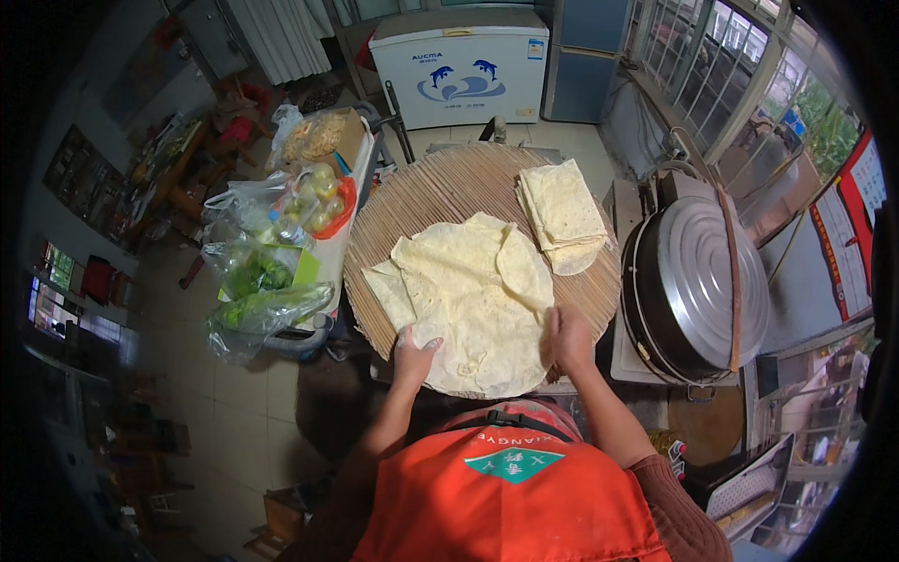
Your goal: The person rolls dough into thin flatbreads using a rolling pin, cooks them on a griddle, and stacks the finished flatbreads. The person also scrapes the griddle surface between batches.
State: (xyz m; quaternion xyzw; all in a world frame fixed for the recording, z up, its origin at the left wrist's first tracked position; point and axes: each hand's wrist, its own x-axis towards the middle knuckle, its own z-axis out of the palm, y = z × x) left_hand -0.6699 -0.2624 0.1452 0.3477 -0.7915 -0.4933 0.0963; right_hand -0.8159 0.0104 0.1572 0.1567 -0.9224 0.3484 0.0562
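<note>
A large, thin, pale flatbread [477, 295] lies spread over a round, ridged board [414, 190]. Its right edge curls over, and a folded flap sticks out at the left. My left hand [414, 356] grips the near left edge, thumb on top and fingers hidden beneath. On the opposite side, my right hand [570, 338] holds the right edge, its fingertips partly out of sight. A folded stack of flatbreads [562, 211] rests on the board's far right part, apart from both hands.
Left of the board, a cart [355, 204] carries bagged greens [260, 274], bagged round fruit [319, 190] and a cardboard box [348, 137]. At right stands a big round pan with a metal lid [709, 281] and a wooden stick [729, 281] across it. A chest freezer [460, 77] is beyond.
</note>
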